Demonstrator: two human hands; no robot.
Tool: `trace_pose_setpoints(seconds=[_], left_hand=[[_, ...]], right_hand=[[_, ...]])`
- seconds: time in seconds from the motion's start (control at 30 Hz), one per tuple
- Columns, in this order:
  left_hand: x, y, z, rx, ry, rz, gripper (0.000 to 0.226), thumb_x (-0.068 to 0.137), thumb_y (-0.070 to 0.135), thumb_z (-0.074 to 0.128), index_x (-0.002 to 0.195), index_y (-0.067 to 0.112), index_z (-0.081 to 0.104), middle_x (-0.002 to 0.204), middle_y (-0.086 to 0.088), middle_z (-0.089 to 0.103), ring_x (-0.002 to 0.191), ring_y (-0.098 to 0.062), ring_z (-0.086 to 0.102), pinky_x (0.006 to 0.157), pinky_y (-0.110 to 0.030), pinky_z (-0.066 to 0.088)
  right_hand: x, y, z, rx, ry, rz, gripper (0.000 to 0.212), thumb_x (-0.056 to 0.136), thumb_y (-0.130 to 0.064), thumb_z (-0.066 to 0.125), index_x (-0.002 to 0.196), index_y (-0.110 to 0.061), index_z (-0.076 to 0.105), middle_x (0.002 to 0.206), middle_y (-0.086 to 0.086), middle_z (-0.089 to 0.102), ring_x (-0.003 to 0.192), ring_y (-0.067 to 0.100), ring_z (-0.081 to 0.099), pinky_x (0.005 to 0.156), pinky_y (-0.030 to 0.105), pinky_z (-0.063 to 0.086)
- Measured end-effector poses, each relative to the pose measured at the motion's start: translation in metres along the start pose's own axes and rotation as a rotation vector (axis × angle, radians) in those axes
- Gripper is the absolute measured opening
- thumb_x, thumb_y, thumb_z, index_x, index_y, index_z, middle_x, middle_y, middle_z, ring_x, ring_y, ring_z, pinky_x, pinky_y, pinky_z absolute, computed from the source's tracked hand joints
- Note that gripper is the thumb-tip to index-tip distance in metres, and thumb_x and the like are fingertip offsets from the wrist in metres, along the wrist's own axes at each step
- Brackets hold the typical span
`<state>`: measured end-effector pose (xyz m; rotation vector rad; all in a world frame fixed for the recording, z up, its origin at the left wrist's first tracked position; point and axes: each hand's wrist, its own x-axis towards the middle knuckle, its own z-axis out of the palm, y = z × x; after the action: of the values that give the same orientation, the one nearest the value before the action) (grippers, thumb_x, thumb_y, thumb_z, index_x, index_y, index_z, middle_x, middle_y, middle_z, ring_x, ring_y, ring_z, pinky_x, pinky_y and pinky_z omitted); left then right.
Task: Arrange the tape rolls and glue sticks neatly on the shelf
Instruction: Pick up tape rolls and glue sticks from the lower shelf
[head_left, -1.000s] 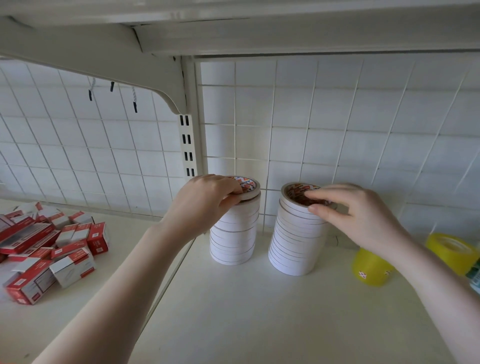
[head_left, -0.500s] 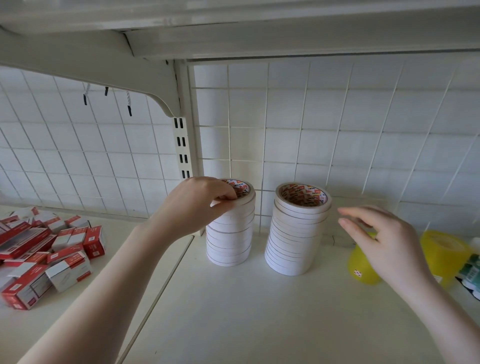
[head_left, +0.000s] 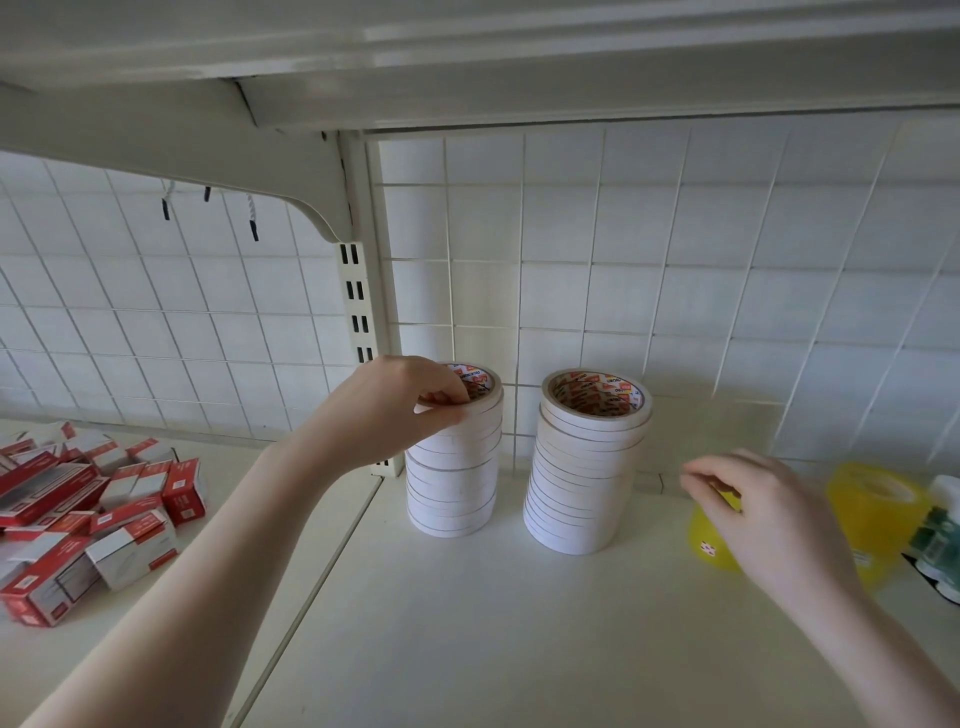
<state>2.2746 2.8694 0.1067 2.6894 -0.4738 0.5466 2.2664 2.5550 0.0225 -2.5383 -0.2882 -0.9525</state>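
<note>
Head view, looking down at a cream shelf backed by white wire grid. Left hand at the top of the left stack of white tape rolls, fingers curled over the rim and thumb pinching the uppermost roll. Second stack of white tape rolls just to the right, upright with a slight lean, touched by neither hand. Right hand over a yellow tape roll, fingers loosely curled (actual contact with the roll impossible to tell). Larger yellow roll beyond it, then a green-and-white item at the edge, too blurred to name. Red-and-white boxes heaped on the neighbouring shelf, well apart to the left.
</note>
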Motion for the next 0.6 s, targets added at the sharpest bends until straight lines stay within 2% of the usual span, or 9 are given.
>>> trace_pose_setpoints(seconds=[0.13,0.27,0.5,0.6], left_hand=[[0.0012,0.0009,-0.0003,-0.017,-0.011,0.000,0.009,0.084,0.027,0.066,0.091,0.029,0.070,0.087,0.015,0.067,0.081,-0.002,0.059,0.076,-0.018,0.046],[0.0027,0.0002,-0.0009,-0.069,-0.035,0.002,0.006,0.082,0.024,0.068,0.086,0.027,0.071,0.081,0.014,0.067,0.079,0.003,0.057,0.072,-0.011,0.042],[0.0050,0.0024,-0.0027,-0.075,-0.071,-0.005,0.005,0.082,0.022,0.069,0.085,0.025,0.070,0.080,0.012,0.067,0.077,-0.002,0.058,0.073,-0.015,0.044],[0.0056,0.0077,-0.0009,0.025,-0.105,-0.022,0.006,0.087,0.025,0.061,0.081,0.027,0.061,0.081,0.012,0.062,0.080,-0.009,0.057,0.076,-0.023,0.046]], right_hand=[[-0.0004,0.0007,0.0007,0.007,-0.007,-0.011,0.012,0.071,-0.007,0.078,0.073,-0.016,0.070,0.069,-0.002,0.064,0.064,0.027,0.061,0.054,0.032,0.045],[-0.0012,0.0026,0.0008,0.023,-0.010,-0.015,0.013,0.071,-0.006,0.078,0.073,-0.016,0.070,0.069,-0.002,0.064,0.064,0.026,0.060,0.055,0.033,0.046],[-0.0027,0.0010,-0.0006,0.032,-0.012,0.019,0.011,0.073,-0.007,0.077,0.075,-0.016,0.071,0.072,-0.001,0.064,0.067,0.027,0.061,0.056,0.033,0.046],[-0.0011,0.0003,-0.0052,0.016,-0.007,0.024,0.010,0.073,-0.009,0.077,0.074,-0.017,0.070,0.072,-0.001,0.064,0.067,0.027,0.060,0.055,0.030,0.043]])
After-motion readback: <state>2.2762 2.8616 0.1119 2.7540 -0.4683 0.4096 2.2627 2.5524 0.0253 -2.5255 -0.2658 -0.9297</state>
